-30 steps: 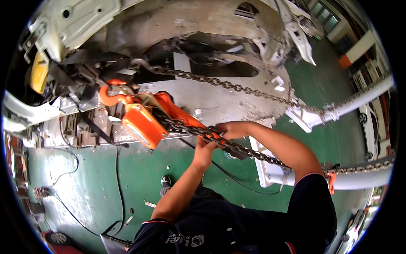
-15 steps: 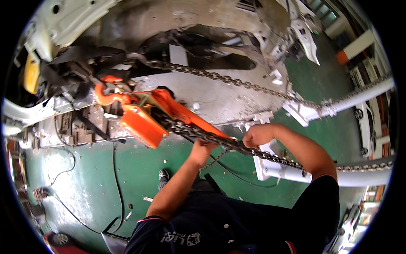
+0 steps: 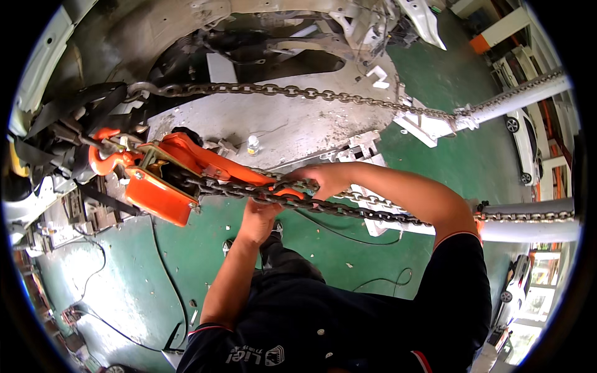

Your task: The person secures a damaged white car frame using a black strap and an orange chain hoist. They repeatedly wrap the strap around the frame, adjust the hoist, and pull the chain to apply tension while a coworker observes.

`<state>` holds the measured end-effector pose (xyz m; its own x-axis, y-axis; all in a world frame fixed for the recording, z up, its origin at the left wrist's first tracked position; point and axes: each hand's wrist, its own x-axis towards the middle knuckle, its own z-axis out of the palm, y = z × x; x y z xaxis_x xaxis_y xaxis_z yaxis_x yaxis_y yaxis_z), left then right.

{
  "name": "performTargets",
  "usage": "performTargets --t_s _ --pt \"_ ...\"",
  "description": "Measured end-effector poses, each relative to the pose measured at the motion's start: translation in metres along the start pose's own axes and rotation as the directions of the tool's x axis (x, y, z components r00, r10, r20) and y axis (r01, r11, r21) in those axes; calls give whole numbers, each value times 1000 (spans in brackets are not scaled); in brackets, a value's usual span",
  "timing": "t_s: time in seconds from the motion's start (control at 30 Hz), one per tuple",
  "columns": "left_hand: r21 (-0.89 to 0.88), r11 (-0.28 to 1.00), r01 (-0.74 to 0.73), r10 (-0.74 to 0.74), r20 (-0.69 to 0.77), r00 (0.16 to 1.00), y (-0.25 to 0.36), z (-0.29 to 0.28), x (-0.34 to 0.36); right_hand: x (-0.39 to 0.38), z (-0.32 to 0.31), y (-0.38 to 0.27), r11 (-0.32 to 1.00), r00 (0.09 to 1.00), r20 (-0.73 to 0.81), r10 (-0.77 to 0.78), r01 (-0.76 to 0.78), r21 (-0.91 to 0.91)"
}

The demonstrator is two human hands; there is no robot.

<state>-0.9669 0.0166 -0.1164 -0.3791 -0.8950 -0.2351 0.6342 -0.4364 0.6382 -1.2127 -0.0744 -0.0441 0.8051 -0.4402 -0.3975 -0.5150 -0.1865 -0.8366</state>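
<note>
An orange lever chain hoist (image 3: 163, 196) hangs slanted in front of me, its orange hook (image 3: 107, 160) at the left end. Its long orange lever (image 3: 214, 166) points right, beside the dark metal chain (image 3: 373, 214) that leaves the hoist's body. My left hand (image 3: 258, 221) is closed on the chain from below, just right of the hoist; its fingertips are partly hidden behind the links. Farther right, by the lever's end, my right hand (image 3: 323, 181) curls its thumb and fingers round chain links.
A second chain (image 3: 311, 94) stretches across the stripped car body (image 3: 249, 13) to a pale post (image 3: 522, 102). A lower post (image 3: 528, 230) carries chain at the right. A small bottle (image 3: 252, 146) stands on the pale metal surface. A black hose (image 3: 166, 267) crosses the green floor.
The view has shifted, so the hoist and car sit farther left. My right hand has moved left along the chain, nearer the lever's end. Both hands are now on the chain.
</note>
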Motion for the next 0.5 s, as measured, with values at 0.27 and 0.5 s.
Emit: performTargets --t_s 0.27,0.5 --pt "12 999 -47 46 24 999 1 -5 -23 44 7 6 984 993 116 1 19 -175" --pt "35 999 -40 43 -86 995 -4 -5 -17 8 10 -6 893 997 26 -66 71 -445"
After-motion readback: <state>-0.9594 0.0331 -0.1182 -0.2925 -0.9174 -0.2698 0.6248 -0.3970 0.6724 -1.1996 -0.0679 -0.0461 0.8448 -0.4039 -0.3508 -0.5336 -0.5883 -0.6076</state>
